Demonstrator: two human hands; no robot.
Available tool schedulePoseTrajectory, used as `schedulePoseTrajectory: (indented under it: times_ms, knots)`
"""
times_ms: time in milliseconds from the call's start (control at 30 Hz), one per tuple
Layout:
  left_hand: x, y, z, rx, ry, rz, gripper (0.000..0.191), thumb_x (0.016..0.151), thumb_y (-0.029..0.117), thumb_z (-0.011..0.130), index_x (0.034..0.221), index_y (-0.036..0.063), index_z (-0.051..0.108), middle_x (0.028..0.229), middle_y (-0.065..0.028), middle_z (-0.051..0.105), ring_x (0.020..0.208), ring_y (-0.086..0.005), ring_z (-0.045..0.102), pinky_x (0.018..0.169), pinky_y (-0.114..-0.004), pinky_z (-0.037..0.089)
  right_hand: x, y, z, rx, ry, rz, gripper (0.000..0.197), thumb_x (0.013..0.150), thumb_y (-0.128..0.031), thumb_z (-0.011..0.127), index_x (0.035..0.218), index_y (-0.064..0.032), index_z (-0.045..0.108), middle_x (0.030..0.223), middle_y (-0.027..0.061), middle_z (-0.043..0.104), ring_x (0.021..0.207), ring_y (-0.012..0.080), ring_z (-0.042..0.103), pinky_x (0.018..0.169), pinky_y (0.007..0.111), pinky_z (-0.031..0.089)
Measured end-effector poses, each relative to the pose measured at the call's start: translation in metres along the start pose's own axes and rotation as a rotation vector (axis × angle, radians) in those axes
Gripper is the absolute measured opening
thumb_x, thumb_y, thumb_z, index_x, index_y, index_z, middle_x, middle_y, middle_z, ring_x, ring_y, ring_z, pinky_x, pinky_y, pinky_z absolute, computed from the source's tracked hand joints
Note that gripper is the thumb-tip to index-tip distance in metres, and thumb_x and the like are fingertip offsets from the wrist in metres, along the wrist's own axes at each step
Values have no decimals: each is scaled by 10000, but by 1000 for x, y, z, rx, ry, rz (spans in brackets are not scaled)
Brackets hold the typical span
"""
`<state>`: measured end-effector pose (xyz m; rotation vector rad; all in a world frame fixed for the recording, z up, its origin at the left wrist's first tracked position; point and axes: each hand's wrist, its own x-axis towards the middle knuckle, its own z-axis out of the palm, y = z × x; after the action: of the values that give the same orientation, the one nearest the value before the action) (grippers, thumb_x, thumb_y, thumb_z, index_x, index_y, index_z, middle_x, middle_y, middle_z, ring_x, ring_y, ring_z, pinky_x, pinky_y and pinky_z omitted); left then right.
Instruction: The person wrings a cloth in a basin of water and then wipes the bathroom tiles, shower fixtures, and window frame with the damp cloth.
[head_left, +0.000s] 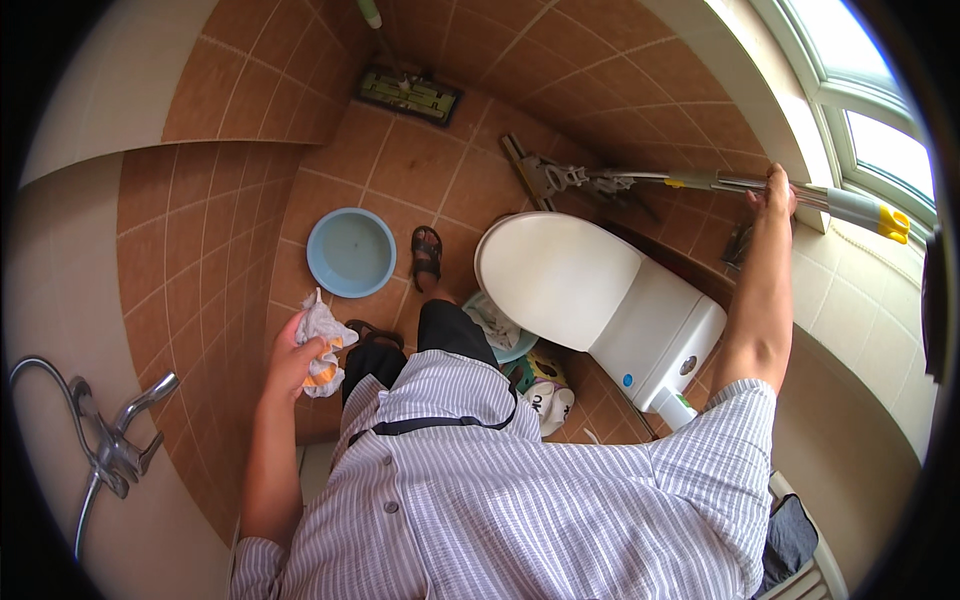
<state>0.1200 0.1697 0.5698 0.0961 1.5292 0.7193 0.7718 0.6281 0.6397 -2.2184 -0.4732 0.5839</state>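
Out to the left, my left hand (291, 358) grips a crumpled white cloth (321, 330) with orange patches. My right arm reaches far to the right, and my right hand (775, 193) is closed around the metal handle of a mop (705, 178). A grey and yellow grip (870, 210) forms the handle's upper end, close to the window. At the other end, the long mop head (529, 171) rests near the tiled floor beyond the toilet (559, 274), whose lid is down. A light blue plastic basin (351, 251) holding cloudy water stands on the floor beyond the cloth.
A flat green mop (409, 94) leans in the far corner. Beside the toilet stand a small bin (496, 330) with crumpled waste and some packages (547, 401). A chrome shower mixer (116, 442) juts from the left wall. The window (877, 135) is at the upper right.
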Motion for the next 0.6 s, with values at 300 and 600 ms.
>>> schedulePoseTrajectory:
  times_ms: [300, 600]
  knots:
    - [-3, -4, 2, -11, 5, 11, 534, 851, -46, 610, 1370, 13, 504, 1104, -105, 671, 932, -189, 686, 789, -342, 581, -16, 37, -1, 529, -368, -101, 138, 907, -133, 607, 977, -20, 570, 910, 108, 604, 801, 253, 633, 737, 413, 571]
    - [-13, -9, -3, -53, 6, 43, 538, 844, -32, 606, 1372, -3, 502, 1078, -102, 674, 913, -165, 678, 757, -319, 577, -184, 8, 55, 594, -420, -364, 245, 970, -133, 636, 771, -56, 517, 641, 43, 504, 581, 147, 498, 585, 326, 515]
